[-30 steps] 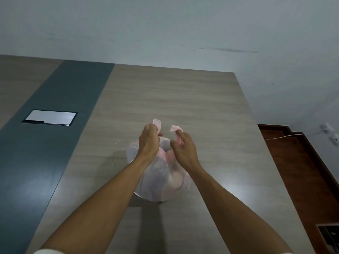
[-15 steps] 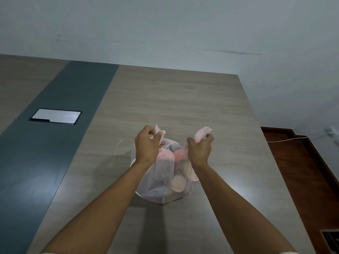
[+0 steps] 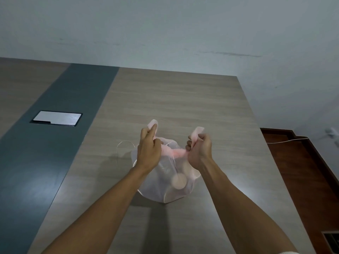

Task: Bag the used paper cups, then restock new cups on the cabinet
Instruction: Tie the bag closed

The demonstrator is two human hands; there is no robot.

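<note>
A translucent pink plastic bag [image 3: 161, 182] stands on the wooden table [image 3: 174, 107], with paper cups [image 3: 178, 181] showing faintly through its side. My left hand [image 3: 148, 151] grips the bag's left handle, whose loop sticks up above my fingers. My right hand [image 3: 199, 151] grips the right handle in the same way. The two handles are pulled apart, and a twisted pink strand stretches between my hands over the bag's mouth.
A dark grey strip [image 3: 55, 143] runs along the table's left part, with a silver cover plate [image 3: 56, 118] set in it. A thin clear loop [image 3: 121, 149] lies left of the bag. The table's right edge drops to a red-brown floor [image 3: 302, 180], where a white cable [image 3: 286, 141] runs.
My hands have moved apart, pulling the two handles outward and drawing the pink strand tight over the bag's mouth. The bag has stayed in the same place on the table.
</note>
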